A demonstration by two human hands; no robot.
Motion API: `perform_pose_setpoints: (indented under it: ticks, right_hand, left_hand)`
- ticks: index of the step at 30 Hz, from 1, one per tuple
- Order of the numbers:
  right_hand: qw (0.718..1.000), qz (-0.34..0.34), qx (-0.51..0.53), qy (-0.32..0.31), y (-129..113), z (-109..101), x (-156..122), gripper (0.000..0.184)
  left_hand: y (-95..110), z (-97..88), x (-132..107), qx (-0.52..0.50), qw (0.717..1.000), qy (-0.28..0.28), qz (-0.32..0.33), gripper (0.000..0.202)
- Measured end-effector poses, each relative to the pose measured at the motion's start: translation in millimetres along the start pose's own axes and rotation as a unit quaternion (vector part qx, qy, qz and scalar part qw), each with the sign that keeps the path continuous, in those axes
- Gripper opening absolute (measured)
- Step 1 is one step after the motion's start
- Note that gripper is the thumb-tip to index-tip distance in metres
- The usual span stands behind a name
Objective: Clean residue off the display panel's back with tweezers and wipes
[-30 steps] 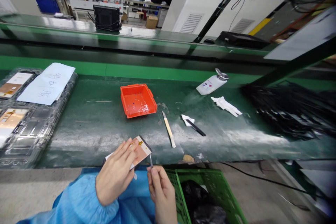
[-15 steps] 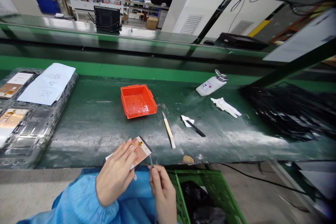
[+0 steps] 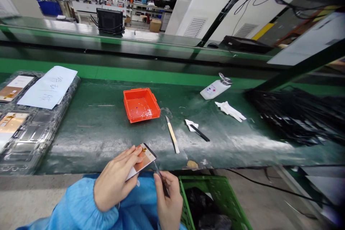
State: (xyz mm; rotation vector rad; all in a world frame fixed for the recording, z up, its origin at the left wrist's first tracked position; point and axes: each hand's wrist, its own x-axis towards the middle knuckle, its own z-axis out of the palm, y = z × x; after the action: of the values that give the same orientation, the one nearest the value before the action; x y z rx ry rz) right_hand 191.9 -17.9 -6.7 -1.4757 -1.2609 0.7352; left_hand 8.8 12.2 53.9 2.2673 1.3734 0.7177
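Note:
My left hand (image 3: 117,176) lies over a phone display panel (image 3: 147,158), its fingers pressed on the copper-coloured back and the thumb under the near edge. The panel tilts at the bench's front edge, with its dark end to the right. My right hand (image 3: 169,196) pinches a slim pointed metal tool (image 3: 157,169) that looks like tweezers. Its tip meets or nearly meets the panel's right corner; contact is too small to tell. Beyond the hands lie a light-handled craft knife (image 3: 172,136) and a black stick-like tool (image 3: 201,133) on a white tissue (image 3: 191,125).
An orange bin (image 3: 141,105) stands mid-bench. At left, a clear plastic tray (image 3: 40,134) bears panels and a handwritten paper (image 3: 50,87). A white dispenser bottle (image 3: 215,89), crumpled tissue (image 3: 229,110) and black pile (image 3: 291,115) are rightward. Below is a green crate (image 3: 229,201).
My right hand has shifted slightly and its tool shows more of its length. My left hand has moved a little left, still on the panel. The view has shifted slightly.

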Motion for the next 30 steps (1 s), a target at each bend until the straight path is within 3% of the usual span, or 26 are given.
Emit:
perform_pose_setpoints:
  ticks: [3, 7, 13, 18, 24, 30]
  right_hand:
    - [0.995, -0.079, -0.053, 0.006, 1.5, -5.2, 3.8, 0.010]
    - [0.984, -0.147, -0.102, 0.011, 1.4, -13.6, 9.3, 0.015]
    - [0.972, -0.190, -0.140, 0.011, -2.7, -22.0, 15.2, 0.016]
    - [0.990, -0.098, -0.080, -0.056, -13.4, -26.7, 18.8, 0.013]
    - [0.988, 0.040, -0.004, -0.146, -6.1, -30.3, 22.5, 0.030]
    - [0.977, 0.124, 0.059, -0.164, -10.5, -27.1, 25.3, 0.031]
  left_hand:
    - [-0.2, -2.2, -0.2, -0.001, 1.000, -0.007, -0.004, 0.046]
    - [-0.9, -1.4, -0.7, 0.001, 1.000, -0.016, -0.005, 0.047]
    - [-2.7, -0.5, -1.2, 0.002, 1.000, -0.022, -0.004, 0.047]
    - [0.0, -1.1, -0.4, 0.004, 1.000, -0.014, -0.005, 0.045]
    - [1.3, 0.9, -0.6, 0.013, 1.000, 0.000, -0.002, 0.044]
    - [1.7, 2.2, -1.6, 0.023, 1.000, 0.003, 0.008, 0.042]
